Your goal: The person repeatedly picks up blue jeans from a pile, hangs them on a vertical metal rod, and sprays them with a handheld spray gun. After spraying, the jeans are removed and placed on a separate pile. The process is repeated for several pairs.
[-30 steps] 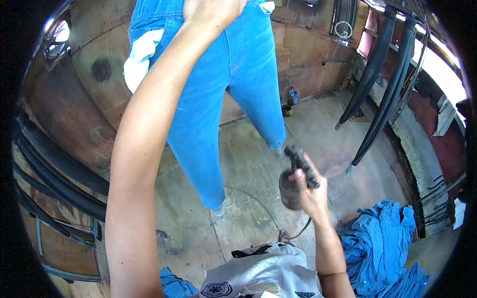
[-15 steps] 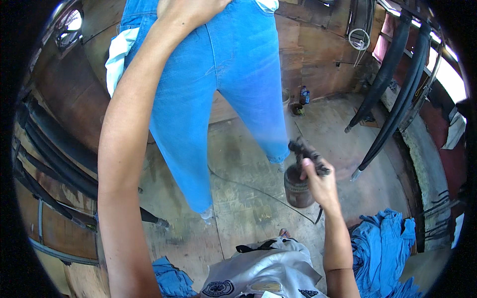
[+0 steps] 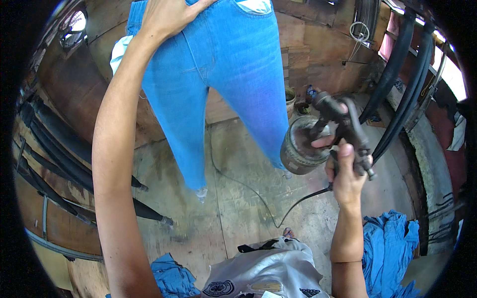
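Blue jeans (image 3: 233, 64) hang in front of me, legs filled out and hems off the floor. Pale pocket lining (image 3: 119, 52) pokes out on the left. Against their upper front lies my left hand (image 3: 166, 20), thumb spread; the upper edge cuts off its fingertips. My right hand (image 3: 348, 171) grips a dark spray gun (image 3: 343, 116), to the right of the jeans. The gun's round, stained cup (image 3: 300, 154) overlaps the right leg's lower end. A purple tint shows on that leg. From the gun, a thin black hose (image 3: 303, 197) trails to the floor.
Black padded tubes hang at the right (image 3: 397, 74) and left (image 3: 59, 144). Blue garments lie in a pile (image 3: 387, 248) at lower right and in another (image 3: 171, 278) at lower left. A bucket (image 3: 290, 102) and a bottle (image 3: 311, 91) stand by the wooden back wall (image 3: 298, 30).
My right hand has lifted the spray gun up and right, turning it so its cup points left. The haze near the right leg is gone. The jeans and my left hand shifted slightly.
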`<state>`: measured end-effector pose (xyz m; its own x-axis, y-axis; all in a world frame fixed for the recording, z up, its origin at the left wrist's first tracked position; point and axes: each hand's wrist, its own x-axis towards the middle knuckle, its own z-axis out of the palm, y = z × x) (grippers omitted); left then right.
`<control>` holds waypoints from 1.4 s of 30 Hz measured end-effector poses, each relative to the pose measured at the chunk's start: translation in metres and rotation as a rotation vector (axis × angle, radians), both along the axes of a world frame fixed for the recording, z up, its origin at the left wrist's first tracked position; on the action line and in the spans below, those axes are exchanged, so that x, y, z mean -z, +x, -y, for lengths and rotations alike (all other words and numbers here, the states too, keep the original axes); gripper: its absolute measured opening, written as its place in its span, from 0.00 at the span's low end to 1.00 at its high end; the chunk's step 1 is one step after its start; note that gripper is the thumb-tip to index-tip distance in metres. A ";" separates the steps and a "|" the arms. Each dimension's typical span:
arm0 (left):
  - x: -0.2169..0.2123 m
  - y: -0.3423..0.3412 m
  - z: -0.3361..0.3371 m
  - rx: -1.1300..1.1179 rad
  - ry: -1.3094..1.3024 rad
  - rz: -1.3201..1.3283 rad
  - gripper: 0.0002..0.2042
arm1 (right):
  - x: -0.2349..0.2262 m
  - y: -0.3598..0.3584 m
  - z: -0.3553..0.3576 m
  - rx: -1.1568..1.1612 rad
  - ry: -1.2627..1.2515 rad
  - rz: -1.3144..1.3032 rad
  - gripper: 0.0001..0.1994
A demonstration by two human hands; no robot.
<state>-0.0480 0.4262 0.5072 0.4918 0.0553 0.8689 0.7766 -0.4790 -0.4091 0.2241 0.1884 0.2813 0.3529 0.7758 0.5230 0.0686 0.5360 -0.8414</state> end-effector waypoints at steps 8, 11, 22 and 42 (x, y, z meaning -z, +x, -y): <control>-0.004 -0.004 -0.008 0.111 -0.025 -0.012 0.20 | 0.074 0.025 -0.007 0.081 -0.459 0.258 0.18; -0.006 0.001 -0.003 0.091 -0.140 0.001 0.20 | 0.121 0.021 0.000 0.052 -0.763 0.501 0.18; -0.012 0.027 0.006 0.216 -0.122 0.253 0.20 | 0.060 -0.055 0.007 -0.198 -0.441 0.154 0.25; -0.047 -0.020 0.007 0.297 -0.740 0.589 0.44 | 0.099 -0.116 0.016 -0.095 -0.737 0.269 0.22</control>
<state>-0.0677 0.4196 0.5538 0.0745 0.6275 0.7751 0.5670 -0.6661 0.4847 0.1078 0.1728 0.1822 0.2021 0.9761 -0.0796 0.3021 -0.1394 -0.9430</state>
